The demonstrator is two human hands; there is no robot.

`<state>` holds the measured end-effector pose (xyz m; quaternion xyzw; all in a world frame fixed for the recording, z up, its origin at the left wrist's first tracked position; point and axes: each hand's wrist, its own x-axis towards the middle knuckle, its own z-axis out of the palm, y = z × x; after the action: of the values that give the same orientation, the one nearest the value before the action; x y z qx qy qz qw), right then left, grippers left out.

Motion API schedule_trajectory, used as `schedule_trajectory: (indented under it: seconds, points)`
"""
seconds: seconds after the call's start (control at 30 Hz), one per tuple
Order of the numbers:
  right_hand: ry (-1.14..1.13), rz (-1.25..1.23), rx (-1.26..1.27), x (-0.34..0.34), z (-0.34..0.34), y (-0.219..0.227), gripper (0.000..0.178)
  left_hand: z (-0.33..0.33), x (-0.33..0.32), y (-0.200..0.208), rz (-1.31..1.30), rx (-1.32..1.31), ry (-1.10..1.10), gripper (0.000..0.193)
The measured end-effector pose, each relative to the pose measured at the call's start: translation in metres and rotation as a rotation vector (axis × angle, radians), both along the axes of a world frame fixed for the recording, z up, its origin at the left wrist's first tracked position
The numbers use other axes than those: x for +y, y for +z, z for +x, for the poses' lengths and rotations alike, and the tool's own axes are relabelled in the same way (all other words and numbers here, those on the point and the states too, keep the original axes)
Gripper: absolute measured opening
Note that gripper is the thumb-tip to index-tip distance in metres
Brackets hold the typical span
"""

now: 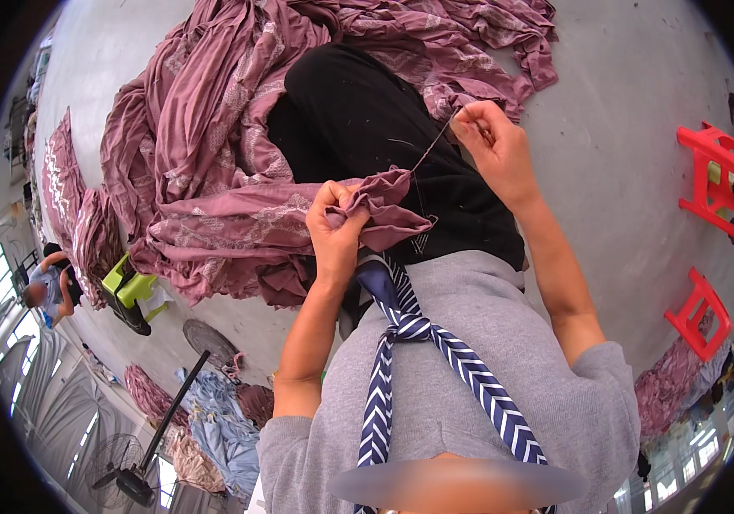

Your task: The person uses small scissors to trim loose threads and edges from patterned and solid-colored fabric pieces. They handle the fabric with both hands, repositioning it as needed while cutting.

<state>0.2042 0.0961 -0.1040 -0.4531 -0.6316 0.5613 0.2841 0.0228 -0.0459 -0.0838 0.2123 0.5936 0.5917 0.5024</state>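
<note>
A long mauve cloth with pale patterned bands runs from the floor pile across to my lap. My left hand grips its bunched edge between thumb and fingers. Beyond that grip, the free end of the fabric sticks out to the right. From its corner a dark thread stretches up and to the right. My right hand pinches the thread's upper end, raised above my black-trousered leg. Whether a needle is in those fingers is too small to tell.
More mauve cloth heaps on the grey floor ahead and to the left. Two red plastic stools stand at the right. At the left are a lime-green stool, another person and a black pedestal fan; blue cloth lies nearby.
</note>
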Motion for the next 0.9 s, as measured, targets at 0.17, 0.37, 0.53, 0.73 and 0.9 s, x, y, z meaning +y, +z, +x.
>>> schedule_trajectory:
  seconds: [0.17,0.37,0.53,0.73,0.9]
  points:
    - [0.164,-0.196,0.018,-0.039,0.011,0.026,0.019,-0.001,0.004,0.009,-0.091,-0.17,0.147,0.025]
    - [0.152,-0.386,0.134,-0.055,-0.005,0.008,0.022,-0.009,-0.001,0.006,-0.157,-0.286,0.182,0.024]
    - [0.13,-0.341,0.213,-0.055,-0.022,0.004,0.021,-0.011,0.003,0.016,-0.166,-0.422,0.206,0.024]
    - [0.125,-0.148,0.173,-0.054,-0.035,0.01,0.019,-0.015,-0.002,0.009,-0.172,-0.517,0.195,0.02]
    - [0.128,-0.088,0.195,-0.052,-0.038,0.008,0.017,-0.017,-0.004,0.009,-0.177,-0.515,0.146,0.023]
